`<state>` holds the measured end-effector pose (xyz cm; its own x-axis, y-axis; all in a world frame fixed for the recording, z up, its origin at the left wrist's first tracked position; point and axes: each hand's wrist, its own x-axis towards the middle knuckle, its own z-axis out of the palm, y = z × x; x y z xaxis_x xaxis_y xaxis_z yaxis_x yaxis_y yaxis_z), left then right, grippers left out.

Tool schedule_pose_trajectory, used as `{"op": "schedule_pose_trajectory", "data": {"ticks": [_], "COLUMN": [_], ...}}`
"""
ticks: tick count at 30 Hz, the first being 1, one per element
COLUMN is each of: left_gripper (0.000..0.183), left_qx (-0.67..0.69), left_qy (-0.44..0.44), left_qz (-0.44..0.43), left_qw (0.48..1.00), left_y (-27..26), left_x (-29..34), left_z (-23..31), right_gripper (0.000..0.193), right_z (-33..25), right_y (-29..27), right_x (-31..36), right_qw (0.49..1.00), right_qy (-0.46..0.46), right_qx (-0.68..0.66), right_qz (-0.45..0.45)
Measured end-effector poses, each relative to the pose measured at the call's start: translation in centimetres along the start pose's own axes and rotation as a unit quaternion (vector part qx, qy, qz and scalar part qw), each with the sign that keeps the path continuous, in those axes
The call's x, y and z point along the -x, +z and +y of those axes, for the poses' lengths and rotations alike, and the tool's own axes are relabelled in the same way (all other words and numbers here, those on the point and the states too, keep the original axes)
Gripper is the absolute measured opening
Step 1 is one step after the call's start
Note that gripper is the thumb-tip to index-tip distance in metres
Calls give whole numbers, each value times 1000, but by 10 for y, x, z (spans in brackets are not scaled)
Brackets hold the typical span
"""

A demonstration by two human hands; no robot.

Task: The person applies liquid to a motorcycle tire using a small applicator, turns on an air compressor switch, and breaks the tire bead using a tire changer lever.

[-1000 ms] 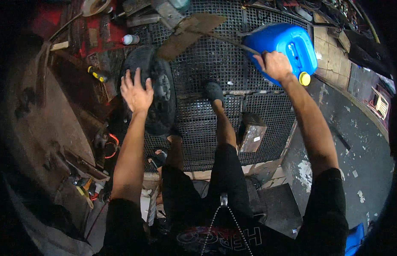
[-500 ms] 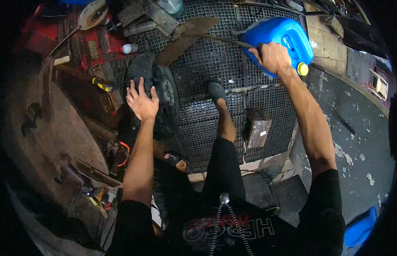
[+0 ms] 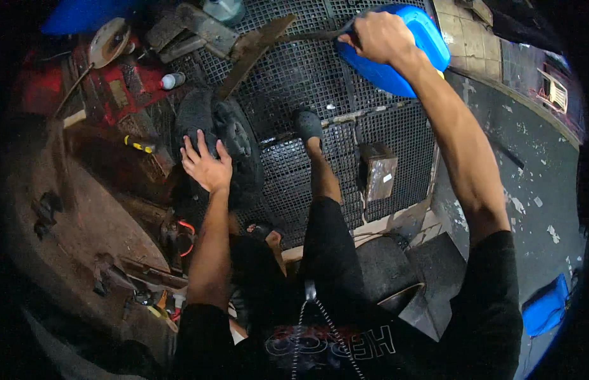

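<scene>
Fingers spread, my left hand (image 3: 207,166) lies on the tread of a small black tyre (image 3: 194,117) standing on edge beside a machine. The wheel's dark rim (image 3: 239,136) faces right. My right hand (image 3: 384,39) is wrapped round the end of a long dark metal lever (image 3: 310,36), at far right. That lever runs left to a flat, rusty metal blade (image 3: 259,56), slanted with its lower end close against the tyre. Whether blade and rubber touch I cannot tell. Behind my right hand stands a blue plastic jug (image 3: 427,47), partly hidden by the hand and forearm.
Black perforated mats (image 3: 288,183) cover the floor under my foot (image 3: 307,125). A box-shaped block (image 3: 378,174) rests on them to the right. Left are a red machine frame (image 3: 110,95), a yellow-and-black handled tool (image 3: 138,144) and a small bottle (image 3: 172,80).
My right hand has moved away from me with the lever, and the blade tilts more steeply. My left hand sits slightly nearer on the tyre. The whole view has shifted a little.
</scene>
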<state>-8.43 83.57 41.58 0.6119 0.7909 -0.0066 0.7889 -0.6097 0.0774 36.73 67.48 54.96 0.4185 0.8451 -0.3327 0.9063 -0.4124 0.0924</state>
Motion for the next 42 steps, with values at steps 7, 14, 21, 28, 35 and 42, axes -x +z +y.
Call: {"op": "schedule_pose_trajectory", "data": {"ticks": [7,14,21,28,35,42], "left_gripper": [58,57,59,60,61,63], "left_qx": [-21,-18,-7,-49,-39,-5], "left_qy": [-1,0,17,11,57,35], "left_qz": [4,1,11,37,35,31], "left_qw": [1000,1000,1000,998,997,999], "left_y": [-3,-1,-3,-13,-3,14], "left_x": [-3,6,23,25,37,45], "left_z": [-3,-4,-2,-29,-32,-19], "right_gripper": [54,36,37,27,20,22], "right_z": [-26,-107,-72,-155,-172,-157], "right_y": [-5,-42,-61,-107,-116,-118], "right_x": [17,24,-6,6,-12,27], "right_qw": [998,999,989,969,927,930], "right_qy": [5,28,48,33,189,96], "right_qx": [-43,-43,-92,-231,-322,-352], "right_qz": [47,-12,-103,-75,-2,-50]}}
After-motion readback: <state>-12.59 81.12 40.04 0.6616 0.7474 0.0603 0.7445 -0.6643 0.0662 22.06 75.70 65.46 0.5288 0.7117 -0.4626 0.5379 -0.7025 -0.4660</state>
